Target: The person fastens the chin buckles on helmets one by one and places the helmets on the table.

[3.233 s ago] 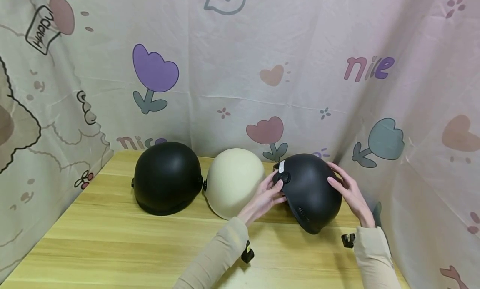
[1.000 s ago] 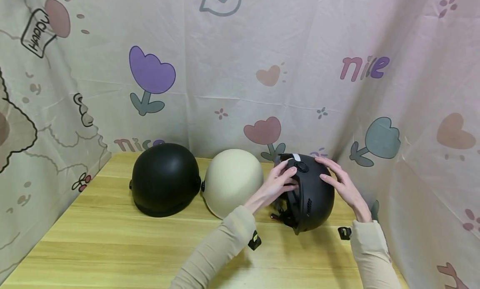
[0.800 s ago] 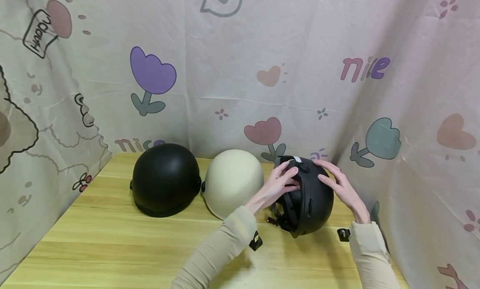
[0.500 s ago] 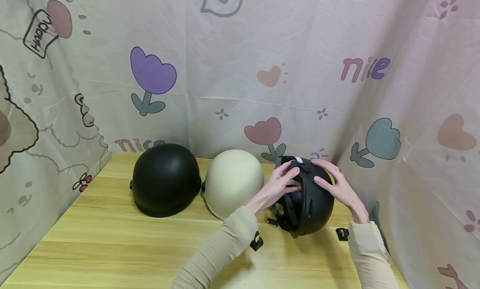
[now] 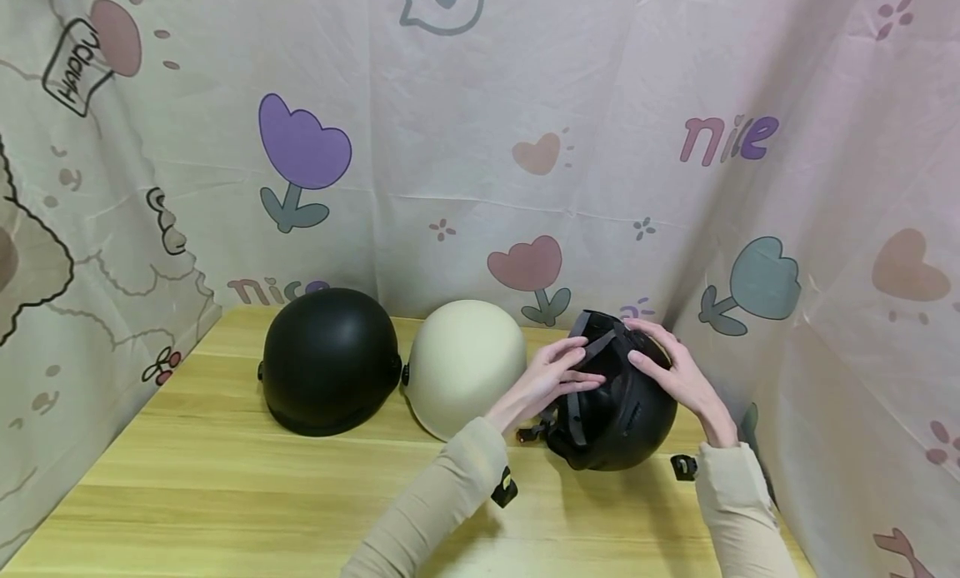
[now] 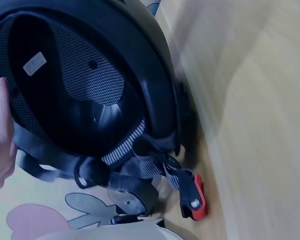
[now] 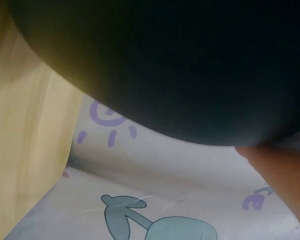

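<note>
A black helmet (image 5: 645,416) sits tilted at the right of the table, its open underside turned toward the left hand. The right hand (image 5: 690,382) holds the shell from the right, fingers spread over its curve. At the opening is the left hand (image 5: 542,382), its fingers fairly straight and touching the strap and inside edge. In the left wrist view, mesh padding (image 6: 90,75) and a small white label (image 6: 35,64) show inside. A chin strap hangs out with a red-edged buckle (image 6: 192,200). The shell hides most of the right hand's fingers in the right wrist view.
A cream helmet (image 5: 467,366) stands just left of the tilted one. Farther left is another black helmet (image 5: 330,361), dome up. All are on a wooden table (image 5: 262,503), with a patterned cloth (image 5: 450,128) hanging behind and at the sides.
The right-hand helmet has turned about, so its opening and lining now face left toward the viewer. The left hand has slipped from the rim to the strap area; the other helmets stay put.
</note>
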Motion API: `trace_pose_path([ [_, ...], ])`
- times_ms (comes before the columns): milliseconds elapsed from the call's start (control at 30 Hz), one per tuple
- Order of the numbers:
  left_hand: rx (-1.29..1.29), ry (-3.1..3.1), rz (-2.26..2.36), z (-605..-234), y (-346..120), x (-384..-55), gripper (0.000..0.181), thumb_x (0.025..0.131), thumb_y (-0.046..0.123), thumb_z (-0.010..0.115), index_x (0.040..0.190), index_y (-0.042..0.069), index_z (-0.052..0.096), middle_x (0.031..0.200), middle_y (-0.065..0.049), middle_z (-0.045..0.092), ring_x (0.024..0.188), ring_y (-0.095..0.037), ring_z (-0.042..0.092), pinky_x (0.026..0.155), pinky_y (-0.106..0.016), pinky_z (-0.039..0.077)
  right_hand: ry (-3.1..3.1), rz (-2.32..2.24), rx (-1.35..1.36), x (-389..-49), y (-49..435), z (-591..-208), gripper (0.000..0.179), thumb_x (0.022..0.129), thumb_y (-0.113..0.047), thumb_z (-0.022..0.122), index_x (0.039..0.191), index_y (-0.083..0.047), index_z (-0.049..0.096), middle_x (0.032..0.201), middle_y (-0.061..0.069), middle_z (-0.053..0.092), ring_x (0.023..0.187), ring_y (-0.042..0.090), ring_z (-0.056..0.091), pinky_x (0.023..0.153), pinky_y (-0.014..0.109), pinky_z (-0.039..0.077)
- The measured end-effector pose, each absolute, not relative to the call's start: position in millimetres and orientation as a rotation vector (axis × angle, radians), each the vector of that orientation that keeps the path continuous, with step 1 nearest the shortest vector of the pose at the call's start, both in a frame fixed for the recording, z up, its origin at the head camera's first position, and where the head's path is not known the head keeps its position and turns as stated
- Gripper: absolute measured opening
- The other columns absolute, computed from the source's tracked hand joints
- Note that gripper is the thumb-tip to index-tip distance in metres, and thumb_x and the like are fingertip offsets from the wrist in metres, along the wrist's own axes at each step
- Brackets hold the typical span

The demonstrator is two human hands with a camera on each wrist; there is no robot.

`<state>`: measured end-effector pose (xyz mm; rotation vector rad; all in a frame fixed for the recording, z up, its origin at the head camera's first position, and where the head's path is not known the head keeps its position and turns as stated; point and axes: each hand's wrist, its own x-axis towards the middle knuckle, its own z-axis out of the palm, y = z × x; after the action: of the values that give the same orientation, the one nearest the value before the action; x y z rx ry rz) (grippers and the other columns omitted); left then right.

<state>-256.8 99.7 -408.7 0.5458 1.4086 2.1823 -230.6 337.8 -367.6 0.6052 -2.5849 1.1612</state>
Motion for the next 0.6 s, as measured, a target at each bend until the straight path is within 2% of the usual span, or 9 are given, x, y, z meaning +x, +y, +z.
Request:
trace_pose_path([
  [133, 0.558, 1.472, 2.171, -415, 95, -259, 0.052, 0.109, 0.022, 0.045, 0.156, 0.005, 0.033, 0.159, -0.018, 0.037, 0.106, -0.029, 0.072, 0.101, -0.037, 0.055, -2.559, 1.147, 0.609, -232, 335, -367, 0.046, 0.098, -0.011, 0.060, 0.143, -0.008, 0.053, 0.148, 0.020, 0.047, 0.129, -0.007, 0.036, 0.109, 0.070, 0.027],
  [233, 0.582, 1.540, 2.168, -420, 92, -260, 0.050, 0.109, 0.021, 0.044, 0.155, 0.003, 0.035, 0.158, -0.021, 0.037, 0.090, -0.015, 0.071, 0.096, -0.033, 0.058, -2.524, 1.112, 0.650, -233, 334, -367, 0.046, 0.096, -0.006, 0.059, 0.142, -0.004, 0.054, 0.147, 0.017, 0.048, 0.128, -0.012, 0.033, 0.108, 0.066, 0.027],
  [333, 0.597, 1.618, 2.157, -424, 90, -261, 0.048, 0.108, 0.017, 0.045, 0.153, 0.002, 0.038, 0.155, -0.024, 0.040, 0.081, -0.009, 0.066, 0.087, -0.027, 0.058, -2.495, 1.086, 0.687, -233, 335, -367, 0.047, 0.093, -0.002, 0.061, 0.140, -0.002, 0.055, 0.147, -0.003, 0.050, 0.135, -0.001, 0.033, 0.109, 0.063, 0.025],
  [400, 0.609, 1.702, 2.137, -426, 90, -261, 0.046, 0.108, 0.016, 0.046, 0.151, 0.002, 0.041, 0.151, -0.024, 0.043, 0.082, -0.011, 0.064, 0.083, -0.024, 0.056, -2.492, 1.101, 0.693, -232, 337, -366, 0.048, 0.092, -0.002, 0.062, 0.139, -0.002, 0.056, 0.145, -0.019, 0.047, 0.141, 0.014, 0.032, 0.110, 0.064, 0.023],
  [433, 0.618, 1.754, 2.119, -427, 90, -262, 0.045, 0.107, 0.015, 0.047, 0.150, 0.002, 0.043, 0.148, -0.024, 0.046, 0.085, -0.017, 0.065, 0.082, -0.023, 0.055, -2.494, 1.113, 0.692, -232, 337, -365, 0.048, 0.092, -0.002, 0.063, 0.139, -0.002, 0.056, 0.143, -0.025, 0.045, 0.142, 0.021, 0.031, 0.111, 0.066, 0.022],
  [467, 0.627, 1.805, 2.103, -429, 89, -261, 0.043, 0.107, 0.015, 0.048, 0.149, 0.003, 0.046, 0.146, -0.023, 0.048, 0.089, -0.023, 0.065, 0.081, -0.023, 0.054, -2.495, 1.129, 0.694, -231, 338, -365, 0.048, 0.092, -0.002, 0.063, 0.140, -0.003, 0.055, 0.142, -0.028, 0.043, 0.142, 0.022, 0.031, 0.110, 0.069, 0.021],
  [533, 0.643, 1.918, 2.059, -432, 89, -261, 0.042, 0.106, 0.016, 0.051, 0.146, 0.004, 0.049, 0.142, -0.022, 0.052, 0.098, -0.030, 0.063, 0.082, -0.023, 0.051, -2.503, 1.155, 0.695, -230, 340, -363, 0.049, 0.092, -0.002, 0.063, 0.140, -0.004, 0.055, 0.143, -0.026, 0.044, 0.143, 0.018, 0.032, 0.109, 0.070, 0.022],
  [600, 0.658, 2.027, 2.001, -435, 87, -260, 0.042, 0.104, 0.018, 0.054, 0.145, 0.007, 0.052, 0.141, -0.021, 0.054, 0.107, -0.036, 0.058, 0.083, -0.028, 0.049, -2.511, 1.173, 0.696, -228, 342, -363, 0.049, 0.093, -0.002, 0.063, 0.142, -0.006, 0.054, 0.144, -0.022, 0.047, 0.141, 0.005, 0.034, 0.115, 0.055, 0.026],
])
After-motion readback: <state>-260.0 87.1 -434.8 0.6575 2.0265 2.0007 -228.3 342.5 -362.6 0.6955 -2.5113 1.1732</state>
